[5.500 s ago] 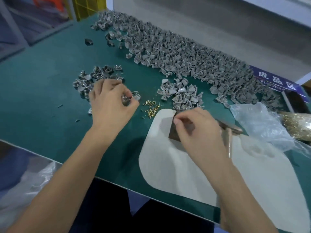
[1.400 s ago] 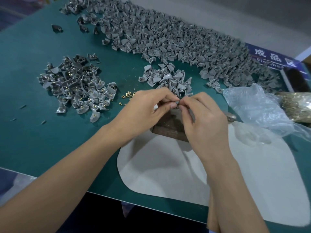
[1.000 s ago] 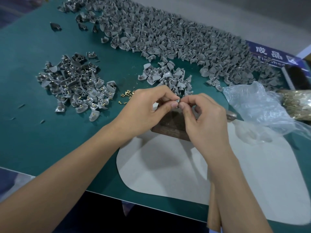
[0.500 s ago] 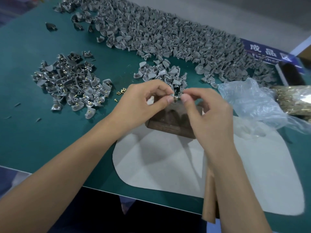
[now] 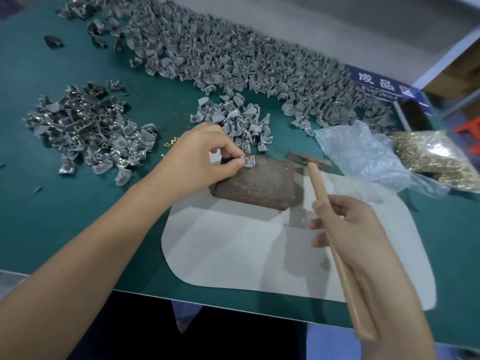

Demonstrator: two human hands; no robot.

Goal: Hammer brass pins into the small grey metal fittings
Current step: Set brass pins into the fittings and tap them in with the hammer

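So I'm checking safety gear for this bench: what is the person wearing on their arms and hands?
Nothing shows on either. The left hand and right hand are bare, with no gloves, rings or watch in view. Both forearms are uncovered as far as the picture's edge, so no sleeves show.

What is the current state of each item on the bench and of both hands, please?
left hand: pinches the fitting
fitting: on the block, brass pin sticking up
block: lies on the white mat
right hand: grips the hammer handle
hammer: head raised beside the block
plastic bag: open, crumpled
bag of pins: lying on the bench
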